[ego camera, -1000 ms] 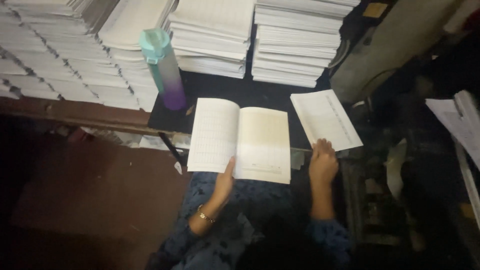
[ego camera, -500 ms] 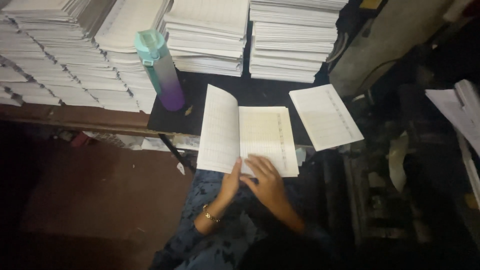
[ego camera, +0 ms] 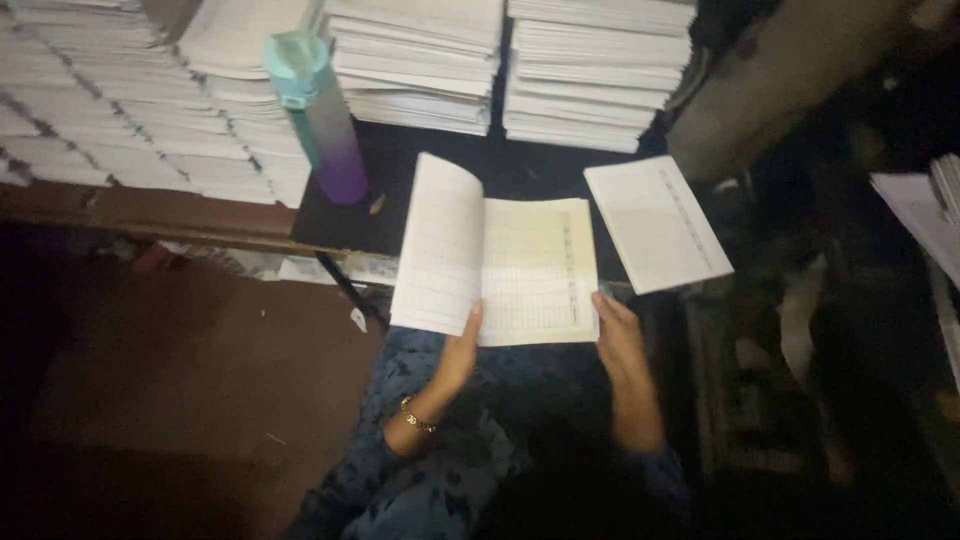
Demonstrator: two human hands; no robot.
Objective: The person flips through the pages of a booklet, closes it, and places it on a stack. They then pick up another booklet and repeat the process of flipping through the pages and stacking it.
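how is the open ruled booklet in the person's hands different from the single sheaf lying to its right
The open booklet is spread wide, its left page lifted and curved; the closed sheaf lies flat. The booklet sits square to the person, held by the left hand at the bottom fold and the right hand at its lower right corner; the sheaf lies at a slant, untouched. Both are pale ruled paper on the dark tabletop.

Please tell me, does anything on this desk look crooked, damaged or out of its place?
Nothing looks damaged or spilled. The loose sheet lies askew, with its near corner past the desk edge. The booklet also overhangs that edge, held by the left hand and right hand, its left page lifted. The bottle stands upright.
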